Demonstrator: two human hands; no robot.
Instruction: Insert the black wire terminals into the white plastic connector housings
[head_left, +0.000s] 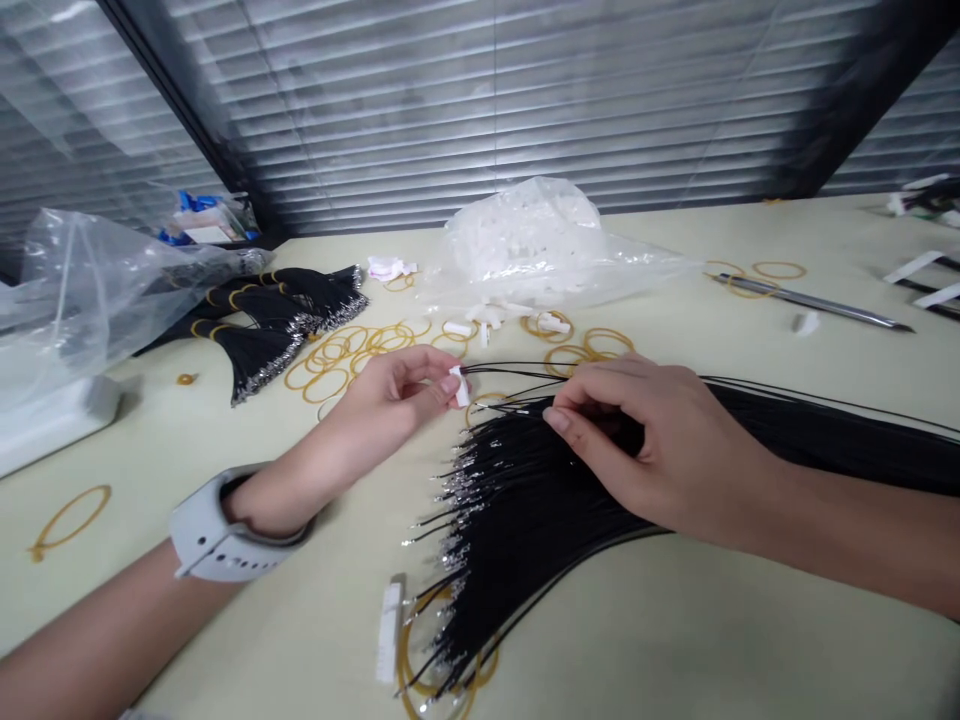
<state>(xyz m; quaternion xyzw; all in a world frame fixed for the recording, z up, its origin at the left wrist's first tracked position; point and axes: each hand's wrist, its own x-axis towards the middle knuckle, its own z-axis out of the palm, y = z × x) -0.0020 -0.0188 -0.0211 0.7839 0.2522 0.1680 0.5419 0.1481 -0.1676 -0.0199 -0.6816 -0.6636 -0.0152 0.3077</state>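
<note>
My left hand (409,395) pinches a small white connector housing (459,386) between thumb and fingertips. Thin black wires run from the housing to the right, passing behind my other hand. My right hand (637,430) is closed, thumb against forefinger, on a black wire whose bare metal end points left toward the housing. Under that hand spreads a thick bundle of black wires (525,510), their silver crimped ends fanned out on the left. The bundle's far part runs off to the right edge. The palm side of my right hand is partly hidden.
Yellow rubber bands (337,355) and loose white housings lie behind my hands. A clear plastic bag (525,240) of white parts stands at the back. Tied black wire bundles (262,330) lie left, metal tweezers (817,303) right. A white strip (389,632) is near the front.
</note>
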